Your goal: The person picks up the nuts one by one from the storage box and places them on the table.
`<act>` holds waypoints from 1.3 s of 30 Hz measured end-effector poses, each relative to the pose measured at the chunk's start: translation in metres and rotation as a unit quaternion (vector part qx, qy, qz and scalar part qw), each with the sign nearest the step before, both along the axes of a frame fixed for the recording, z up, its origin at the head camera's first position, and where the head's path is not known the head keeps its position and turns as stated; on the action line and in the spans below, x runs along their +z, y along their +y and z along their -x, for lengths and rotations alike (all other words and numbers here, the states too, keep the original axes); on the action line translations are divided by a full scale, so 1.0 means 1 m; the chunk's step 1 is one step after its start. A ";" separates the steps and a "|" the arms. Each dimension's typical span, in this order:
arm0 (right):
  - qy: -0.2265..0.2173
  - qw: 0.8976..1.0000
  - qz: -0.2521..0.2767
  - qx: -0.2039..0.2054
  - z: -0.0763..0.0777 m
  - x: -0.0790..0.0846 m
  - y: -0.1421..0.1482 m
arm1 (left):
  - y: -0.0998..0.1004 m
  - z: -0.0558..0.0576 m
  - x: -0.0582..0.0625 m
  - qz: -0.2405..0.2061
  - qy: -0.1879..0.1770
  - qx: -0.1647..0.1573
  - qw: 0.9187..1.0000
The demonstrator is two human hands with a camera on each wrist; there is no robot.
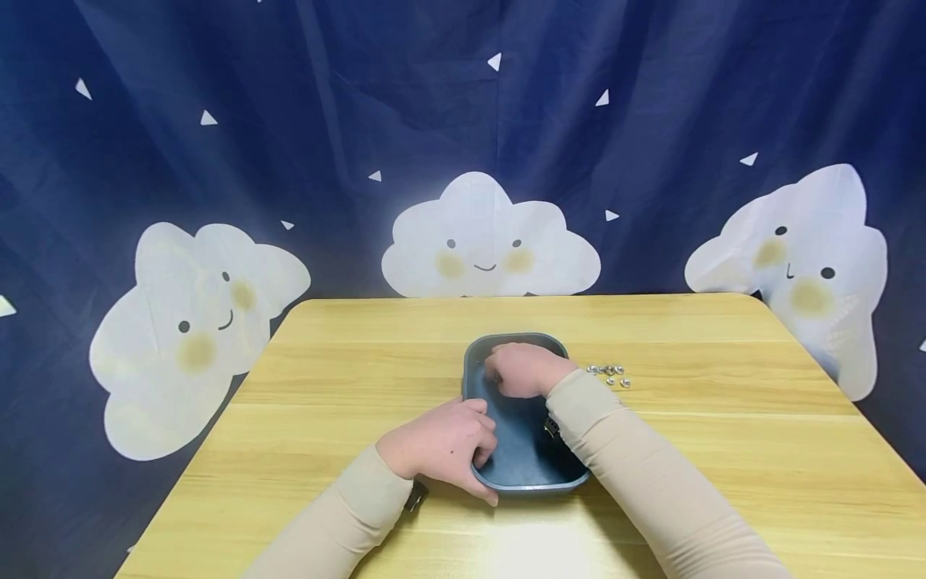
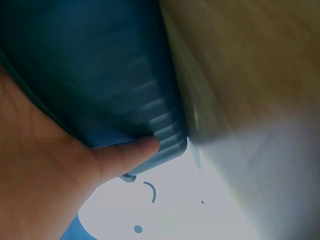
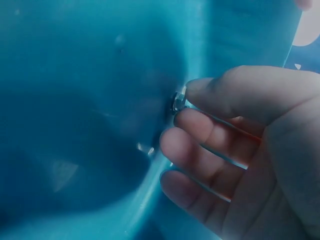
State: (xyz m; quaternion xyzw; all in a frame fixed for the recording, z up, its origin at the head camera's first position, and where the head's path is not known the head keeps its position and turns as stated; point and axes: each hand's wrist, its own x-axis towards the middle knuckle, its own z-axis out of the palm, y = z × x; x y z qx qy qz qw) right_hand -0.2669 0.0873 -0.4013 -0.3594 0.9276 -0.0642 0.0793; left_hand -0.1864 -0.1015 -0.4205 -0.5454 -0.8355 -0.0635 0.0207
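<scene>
A dark blue-grey plastic bin (image 1: 522, 446) stands on the wooden table. My left hand (image 1: 444, 438) grips its near left side, fingers curled over the rim and the thumb (image 2: 132, 155) along the outer wall. Inside the far end of the bin is my right hand (image 1: 528, 370). In the right wrist view, its thumb and index finger pinch a small shiny metal nut (image 3: 178, 101) close to the bin's wall. A second small metal piece (image 3: 145, 148) lies near the fingertips.
Several small metal nuts (image 1: 610, 371) lie on the wooden table (image 1: 347, 362), just right of the bin and beside the right sleeve. Behind the table hangs a dark blue curtain (image 1: 434, 96) with white cloud shapes.
</scene>
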 end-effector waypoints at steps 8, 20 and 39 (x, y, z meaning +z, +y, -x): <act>-0.001 1.000 -0.004 0.005 0.003 -0.006 -0.001 | 0.000 -0.001 0.001 -0.003 0.001 0.001 1.000; -0.010 1.000 -0.011 -0.009 0.000 -0.006 -0.003 | 0.000 -0.002 0.002 -0.002 0.003 0.000 1.000; -0.004 0.999 -0.037 -0.019 0.000 -0.008 -0.005 | 0.000 -0.001 0.002 -0.001 -0.005 0.002 1.000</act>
